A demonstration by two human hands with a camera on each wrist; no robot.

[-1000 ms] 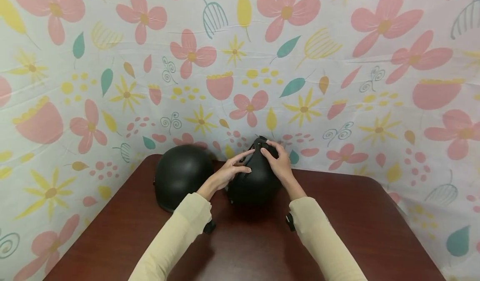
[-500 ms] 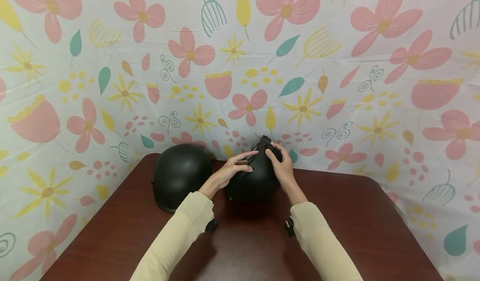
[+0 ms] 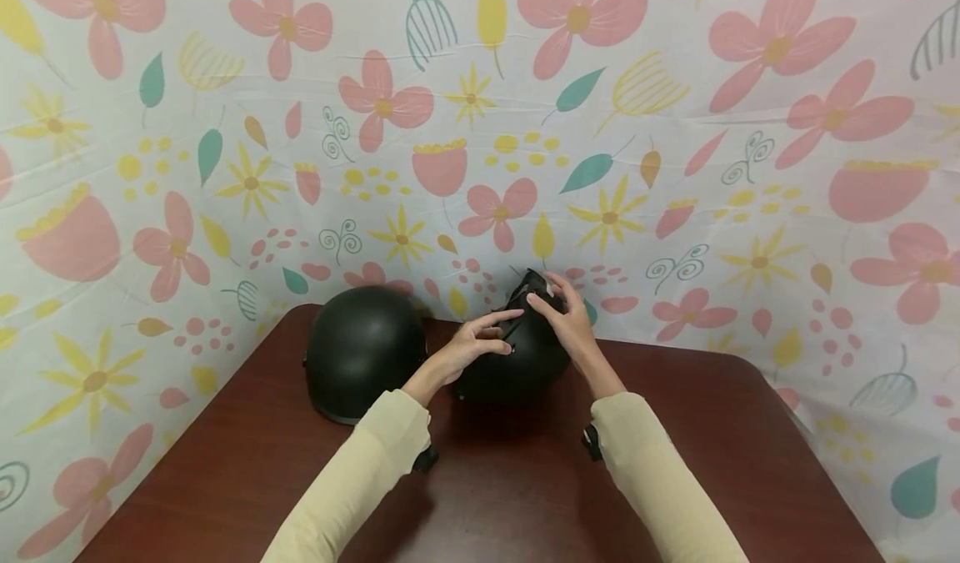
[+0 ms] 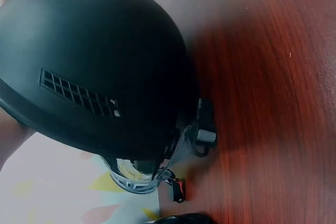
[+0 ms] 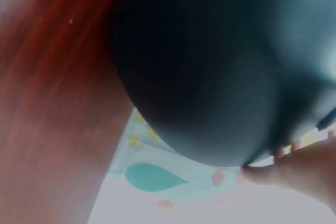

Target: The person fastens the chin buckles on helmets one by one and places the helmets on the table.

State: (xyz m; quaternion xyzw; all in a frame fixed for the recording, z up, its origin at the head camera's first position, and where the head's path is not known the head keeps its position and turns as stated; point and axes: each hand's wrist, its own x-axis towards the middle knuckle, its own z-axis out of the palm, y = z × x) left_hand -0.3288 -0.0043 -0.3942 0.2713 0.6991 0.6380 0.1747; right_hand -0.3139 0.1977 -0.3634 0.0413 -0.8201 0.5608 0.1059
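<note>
A dark, smooth helmet [image 3: 517,371] stands tilted on the table, its raised edge toward the wall. My left hand [image 3: 461,350] holds the helmet's left edge, thumb on the shell and fingers spread beyond. At the upper right, my right hand [image 3: 570,317] grips the raised edge between thumb and fingers. A slotted vent [image 4: 79,93] and a strap buckle [image 4: 203,129] on a helmet show in the left wrist view. In the right wrist view, the right thumb [image 5: 262,174] touches the shell's edge. The helmet's inside is mostly hidden.
A second black helmet [image 3: 365,350] rests dome up on the left, close beside the left hand. The reddish-brown table [image 3: 697,429] has its back edge against a flower-patterned cloth [image 3: 637,129].
The tilted helmet has turned slightly in my hands, its raised edge shifting right. Both hands have shifted slightly right with it. The second helmet stays put.
</note>
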